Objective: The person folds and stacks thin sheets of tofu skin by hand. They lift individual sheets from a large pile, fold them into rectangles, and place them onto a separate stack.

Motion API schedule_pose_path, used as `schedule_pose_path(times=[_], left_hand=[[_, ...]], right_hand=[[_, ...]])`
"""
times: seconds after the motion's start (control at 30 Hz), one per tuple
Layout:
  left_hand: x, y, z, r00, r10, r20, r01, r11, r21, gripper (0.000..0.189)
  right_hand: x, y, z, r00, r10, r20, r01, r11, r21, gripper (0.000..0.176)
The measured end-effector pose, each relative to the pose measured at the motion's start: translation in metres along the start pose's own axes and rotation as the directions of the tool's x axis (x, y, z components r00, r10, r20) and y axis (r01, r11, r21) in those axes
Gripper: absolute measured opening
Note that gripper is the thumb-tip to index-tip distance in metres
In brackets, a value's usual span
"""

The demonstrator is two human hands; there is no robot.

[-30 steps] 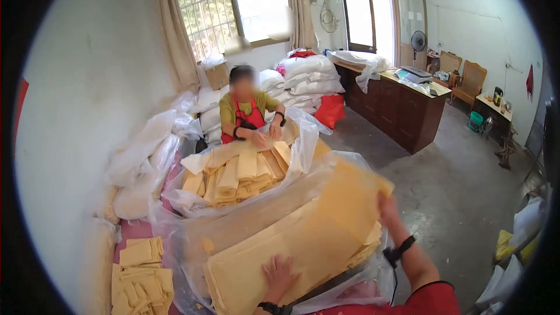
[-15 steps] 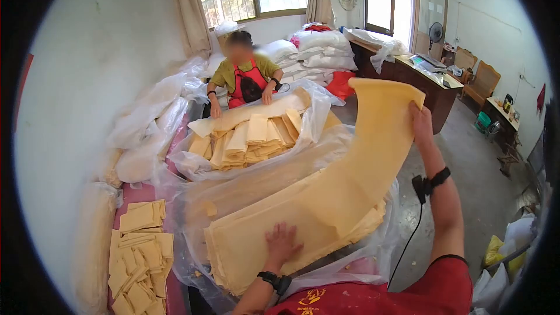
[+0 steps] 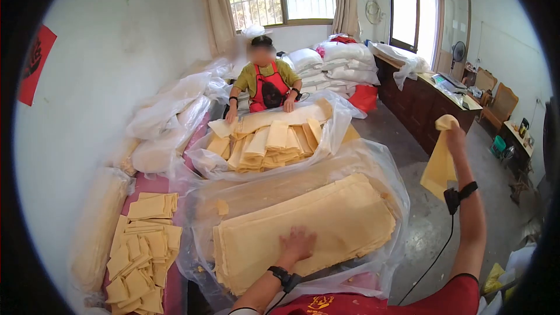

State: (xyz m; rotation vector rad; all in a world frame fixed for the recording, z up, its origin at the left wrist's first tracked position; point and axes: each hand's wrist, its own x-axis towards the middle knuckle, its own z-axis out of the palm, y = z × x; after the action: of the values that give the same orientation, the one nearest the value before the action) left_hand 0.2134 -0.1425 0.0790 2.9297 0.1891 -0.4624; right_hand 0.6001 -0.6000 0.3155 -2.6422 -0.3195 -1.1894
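Note:
A thick stack of long yellow sheets (image 3: 326,216) lies in front of me on clear plastic. My left hand (image 3: 298,244) rests flat on the stack with its fingers spread. Out to the right, my right hand (image 3: 455,137) grips a yellow sheet (image 3: 440,169), which hangs down beside the forearm, clear of the stack. Farther back, folded yellow pieces (image 3: 274,143) lie in an open plastic bag (image 3: 335,131), with a long sheet (image 3: 280,118) across them.
A co-worker (image 3: 269,81) stands behind the bag, hands at its sheets. Small folded pieces (image 3: 146,251) lie at the left on a pink surface (image 3: 192,140). White sacks (image 3: 350,61), a desk (image 3: 420,96) and a fan (image 3: 459,52) stand farther back.
My right hand has moved farther right with its sheet, which has come off the stack and now hangs down. My left hand still rests on the stack. The view has shifted.

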Motion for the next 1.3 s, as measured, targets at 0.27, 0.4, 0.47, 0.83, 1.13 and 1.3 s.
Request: schedule_pose_path(times=[0.27,0.4,0.47,0.83,1.13,1.3], left_hand=[[-0.01,-0.026,0.031,0.967,-0.084,-0.24,-0.221,0.187,-0.957,0.056],[-0.045,-0.098,0.043,0.998,0.008,0.059,0.044,-0.756,-0.653,0.047],[-0.071,-0.109,0.016,0.989,-0.124,0.078,-0.031,-0.7,-0.713,0.043],[-0.049,-0.165,0.012,0.555,-0.419,-0.719,0.098,0.891,-0.444,0.05],[-0.134,-0.053,0.05,0.919,0.205,-0.338,-0.227,0.974,-0.025,0.077],[-0.114,-0.041,0.075,0.839,0.24,-0.489,-0.227,0.97,0.086,0.073]], right_hand=[[-0.24,-0.26,0.013,0.901,-0.362,0.24,0.102,0.713,0.694,0.055],[-0.316,-0.355,-0.052,0.33,-0.782,0.529,0.027,0.568,0.823,0.062],[-0.337,-0.354,-0.029,0.314,-0.794,0.521,0.052,0.562,0.825,0.06],[-0.318,-0.323,0.059,0.509,-0.652,0.562,0.166,0.715,0.679,0.036],[-0.329,-0.336,0.065,0.42,-0.754,0.506,0.348,0.648,0.677,0.031],[-0.322,-0.326,0.066,0.331,-0.818,0.47,0.417,0.574,0.705,0.028]])
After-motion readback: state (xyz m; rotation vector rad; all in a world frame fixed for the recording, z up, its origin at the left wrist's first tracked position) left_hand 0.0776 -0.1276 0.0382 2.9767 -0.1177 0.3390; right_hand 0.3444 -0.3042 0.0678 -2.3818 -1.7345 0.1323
